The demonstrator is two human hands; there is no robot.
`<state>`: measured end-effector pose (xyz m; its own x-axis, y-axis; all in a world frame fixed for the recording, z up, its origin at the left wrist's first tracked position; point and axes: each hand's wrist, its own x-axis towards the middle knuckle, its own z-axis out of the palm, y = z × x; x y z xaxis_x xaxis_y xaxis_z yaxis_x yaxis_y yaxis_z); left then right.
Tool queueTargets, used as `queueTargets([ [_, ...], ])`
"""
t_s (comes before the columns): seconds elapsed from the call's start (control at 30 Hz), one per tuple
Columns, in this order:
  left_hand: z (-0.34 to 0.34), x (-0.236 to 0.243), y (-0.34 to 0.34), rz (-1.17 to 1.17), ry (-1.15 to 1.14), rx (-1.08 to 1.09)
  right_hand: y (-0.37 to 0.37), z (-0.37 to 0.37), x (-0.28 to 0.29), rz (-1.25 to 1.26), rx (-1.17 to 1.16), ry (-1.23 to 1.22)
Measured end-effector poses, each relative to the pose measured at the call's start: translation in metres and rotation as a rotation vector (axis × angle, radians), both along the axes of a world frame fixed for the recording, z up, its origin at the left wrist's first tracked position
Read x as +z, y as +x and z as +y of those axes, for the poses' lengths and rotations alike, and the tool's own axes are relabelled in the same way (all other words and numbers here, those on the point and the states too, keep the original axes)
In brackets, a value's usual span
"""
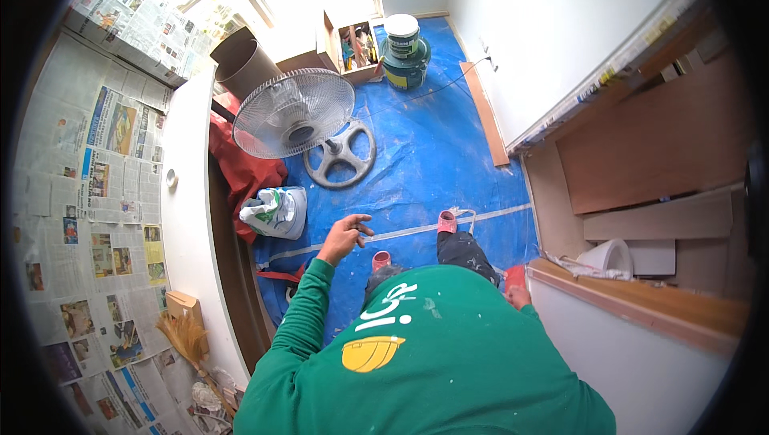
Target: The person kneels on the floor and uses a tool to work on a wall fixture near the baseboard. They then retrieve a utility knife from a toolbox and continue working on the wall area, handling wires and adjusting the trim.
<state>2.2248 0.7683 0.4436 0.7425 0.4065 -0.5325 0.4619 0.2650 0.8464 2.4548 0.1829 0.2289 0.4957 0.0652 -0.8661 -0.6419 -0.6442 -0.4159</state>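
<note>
My left hand [344,238] hangs in the air over the blue sheet [416,138], fingers loosely bent and apart, with nothing in it. To its left stands a white bag with green and blue marks [275,212]. Low on the right, my right hand [519,297] is partly hidden behind my green sleeve and body. It meets a flat red object [513,277] whose kind I cannot make out; the fingers look closed round its lower end. This is beside the wood-topped low partition [625,295]. Pink shoes [447,222] show below me.
A grey pedestal fan [296,114] stands on the sheet ahead. Behind it are stacked paint buckets [405,54] and a box of tools [360,50]. A wooden strip [485,114] lies along the right wall. Newspaper [104,195] covers the left surface, near a straw broom [184,337].
</note>
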Motion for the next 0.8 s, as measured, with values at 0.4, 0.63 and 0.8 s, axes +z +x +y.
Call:
queueTargets([
  [0.4,0.049,0.118,0.127,-0.099,-0.095,0.157,0.439,0.372,0.133,-0.819,0.484,0.249],
  [0.63,0.139,0.098,0.246,-0.241,-0.236,0.276,0.525,0.576,0.181,-0.711,0.568,0.347],
  [0.8,0.217,0.058,0.361,-0.308,-0.286,0.371,0.515,0.639,0.132,-0.166,0.457,0.259],
])
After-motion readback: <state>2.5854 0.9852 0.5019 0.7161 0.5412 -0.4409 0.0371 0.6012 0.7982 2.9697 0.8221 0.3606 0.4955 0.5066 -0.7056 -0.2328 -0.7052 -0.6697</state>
